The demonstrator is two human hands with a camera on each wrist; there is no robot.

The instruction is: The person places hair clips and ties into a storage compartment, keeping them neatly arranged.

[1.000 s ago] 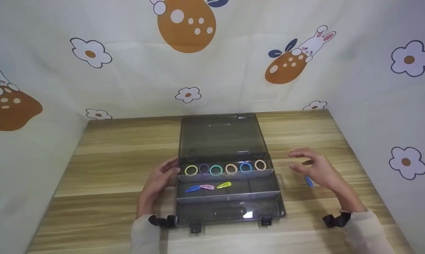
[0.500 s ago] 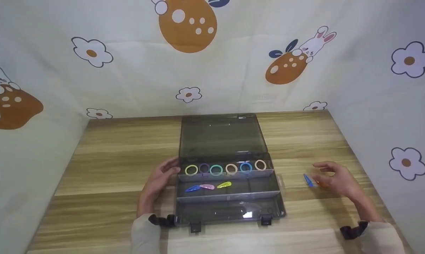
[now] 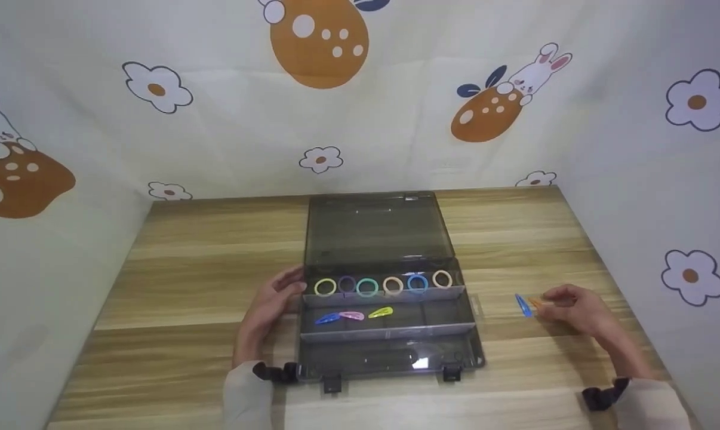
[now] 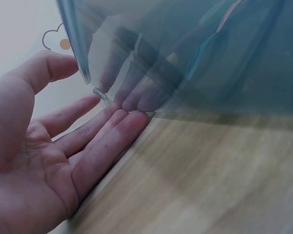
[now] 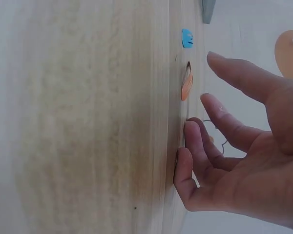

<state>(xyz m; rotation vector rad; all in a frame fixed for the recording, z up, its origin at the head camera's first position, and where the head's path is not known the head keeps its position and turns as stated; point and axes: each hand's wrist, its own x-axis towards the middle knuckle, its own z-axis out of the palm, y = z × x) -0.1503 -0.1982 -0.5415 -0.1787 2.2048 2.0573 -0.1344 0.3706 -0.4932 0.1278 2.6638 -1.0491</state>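
Observation:
A dark see-through plastic storage box lies with its lid swung back. My left hand rests against the box's left side; in the left wrist view its fingers touch the wall and the thumb is at the edge. Right of the box, an orange snap hair clip lies on the table beside a blue snap hair clip. My right hand is at the orange clip, thumb and forefinger apart around it. The right wrist view shows the orange clip on the wood, just short of the fingertips.
Several coloured hair ties stand in a row in the box's back compartment. The middle one has a blue, a pink and a yellow hair clip. Two latches stick out in front. Printed cloth surrounds the wooden table.
My right hand has moved right and down from beside the box to the orange clip, its thumb and forefinger drawing closer together. The left hand and the box stay in place.

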